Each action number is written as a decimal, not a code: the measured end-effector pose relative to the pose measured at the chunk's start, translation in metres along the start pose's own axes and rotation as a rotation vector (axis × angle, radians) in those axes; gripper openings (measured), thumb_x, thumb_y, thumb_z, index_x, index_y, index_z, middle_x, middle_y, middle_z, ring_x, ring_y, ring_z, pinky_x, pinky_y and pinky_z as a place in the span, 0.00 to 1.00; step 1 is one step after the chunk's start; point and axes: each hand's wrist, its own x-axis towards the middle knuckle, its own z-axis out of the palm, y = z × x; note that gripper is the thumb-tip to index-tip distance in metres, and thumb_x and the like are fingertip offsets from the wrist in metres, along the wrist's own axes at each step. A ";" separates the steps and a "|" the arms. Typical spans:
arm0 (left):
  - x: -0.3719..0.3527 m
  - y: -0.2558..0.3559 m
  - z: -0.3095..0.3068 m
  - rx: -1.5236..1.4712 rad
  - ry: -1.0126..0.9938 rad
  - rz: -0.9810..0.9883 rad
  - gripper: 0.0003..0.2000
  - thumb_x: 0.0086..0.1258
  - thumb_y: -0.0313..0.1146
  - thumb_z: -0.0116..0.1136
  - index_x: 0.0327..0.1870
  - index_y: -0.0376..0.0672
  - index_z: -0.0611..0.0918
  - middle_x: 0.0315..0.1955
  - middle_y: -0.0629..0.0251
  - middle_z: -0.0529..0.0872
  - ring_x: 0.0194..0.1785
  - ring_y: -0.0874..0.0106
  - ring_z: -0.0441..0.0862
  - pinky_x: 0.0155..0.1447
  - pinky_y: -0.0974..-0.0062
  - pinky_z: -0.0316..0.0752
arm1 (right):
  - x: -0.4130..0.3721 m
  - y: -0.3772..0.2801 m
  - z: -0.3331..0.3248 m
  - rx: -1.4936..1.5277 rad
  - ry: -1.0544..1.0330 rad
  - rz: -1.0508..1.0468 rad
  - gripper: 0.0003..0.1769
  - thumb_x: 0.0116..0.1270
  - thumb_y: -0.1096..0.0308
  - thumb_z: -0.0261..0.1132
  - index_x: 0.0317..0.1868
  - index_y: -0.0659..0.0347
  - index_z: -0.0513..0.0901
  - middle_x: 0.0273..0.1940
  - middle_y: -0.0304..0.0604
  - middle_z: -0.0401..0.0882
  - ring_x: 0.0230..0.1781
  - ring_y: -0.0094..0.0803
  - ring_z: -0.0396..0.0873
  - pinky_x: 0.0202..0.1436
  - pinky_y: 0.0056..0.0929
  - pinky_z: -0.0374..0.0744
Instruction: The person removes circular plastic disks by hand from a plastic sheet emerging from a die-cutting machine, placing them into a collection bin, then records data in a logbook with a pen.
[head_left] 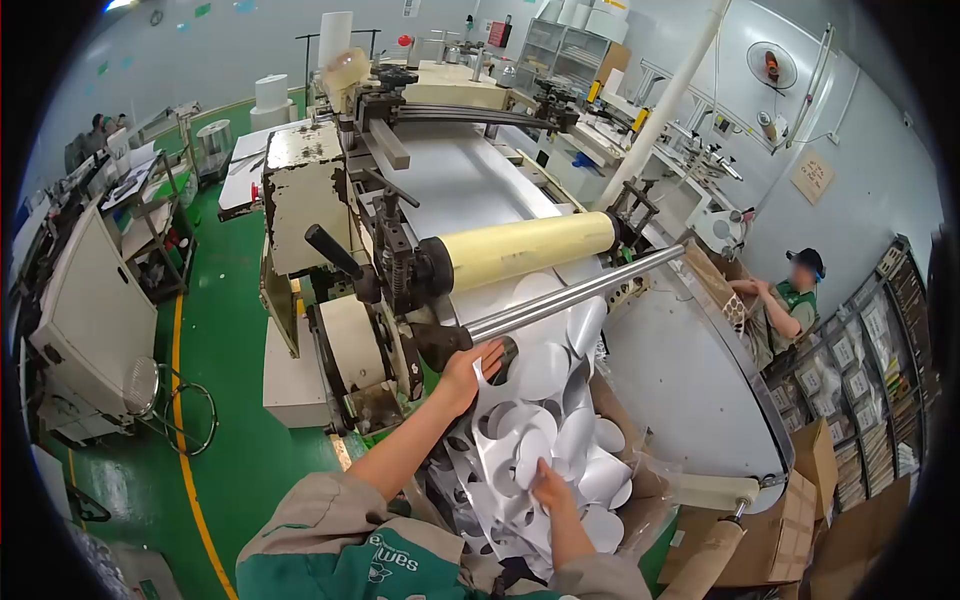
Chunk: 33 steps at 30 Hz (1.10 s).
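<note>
My left hand (472,377) is beside the punched silver sheet (487,425), just below the steel roller (570,295). Its fingers are stretched out flat and touch the sheet's edge. Lower down, my right hand (550,488) has its fingers closed at the edge of a silver oval piece (535,452); the grip is partly hidden. Around it, loose silver ovals (603,478) and cut sheet with round holes lie heaped. Silver material hangs down to this heap from under the yellow roller (530,252).
The machine's black handle (333,250) juts out left of the rollers. On the right are a grey metal panel (685,370), cardboard boxes (795,515) and a seated person (790,310). A round stool (190,415) and a white cabinet (95,310) stand left.
</note>
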 end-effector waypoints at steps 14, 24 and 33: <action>-0.015 -0.004 0.020 0.026 0.019 0.085 0.13 0.65 0.40 0.54 0.40 0.38 0.78 0.37 0.67 0.81 0.42 0.77 0.77 0.46 0.77 0.72 | -0.077 -0.083 0.307 -1.037 -0.151 -0.800 0.19 0.62 0.68 0.61 0.51 0.68 0.72 0.45 0.40 0.76 0.45 0.26 0.73 0.50 0.25 0.70; 0.045 0.007 -0.013 0.222 0.156 0.258 0.13 0.63 0.40 0.57 0.36 0.37 0.76 0.33 0.71 0.74 0.37 0.79 0.66 0.46 0.78 0.63 | -0.037 -0.114 0.204 -0.064 -0.113 -0.647 0.16 0.63 0.68 0.59 0.51 0.59 0.72 0.44 0.40 0.75 0.44 0.31 0.74 0.48 0.32 0.76; 0.049 -0.053 -0.017 0.169 0.083 0.241 0.13 0.62 0.32 0.52 0.46 0.41 0.76 0.39 0.70 0.78 0.46 0.77 0.71 0.53 0.77 0.63 | -0.038 -0.093 0.330 -0.749 -0.351 -0.620 0.15 0.58 0.75 0.63 0.46 0.67 0.74 0.43 0.43 0.77 0.46 0.29 0.73 0.50 0.26 0.72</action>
